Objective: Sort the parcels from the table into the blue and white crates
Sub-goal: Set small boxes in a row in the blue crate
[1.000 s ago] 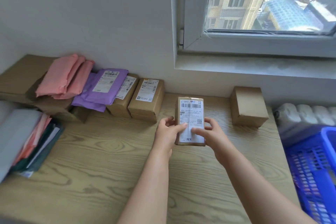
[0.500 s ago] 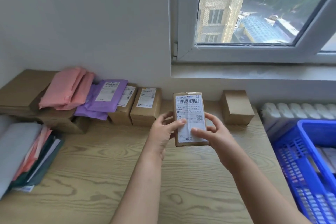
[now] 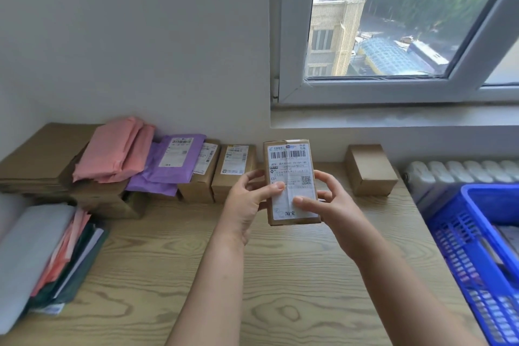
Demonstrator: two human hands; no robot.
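You hold a small brown parcel [image 3: 292, 160] with both hands, lifted a little above the wooden table [image 3: 280, 275] and close to the back wall. It stands nearly upright, and its white shipping label faces you, with the barcode at the top and a QR code on the right side. Your left hand [image 3: 247, 202] grips the left edge: the thumb lies on the label and the other fingers curl behind the box. Your right hand [image 3: 334, 205] grips the right edge in the same way, its thumb pressing the lower part of the label. Both hands are therefore closed around this one parcel.

Along the wall behind your hands, a plain brown box [image 3: 370, 170] sits to the right, well apart from the others. To the left, two labelled brown boxes [image 3: 234, 168] stand side by side, touching. The purple mailers [image 3: 174, 163] lean over the left one of these. The pink mailers [image 3: 112, 149] rest beside the purple ones, on top of large flat cartons [image 3: 36, 157]. At the left edge of the table lies a stack of flat mailers [image 3: 42, 247] in grey, pink and dark green.

The blue crate [image 3: 460, 244] stands off the right end of the table, below a white radiator [image 3: 463, 171]. Something flat lies inside it, but I cannot tell what.
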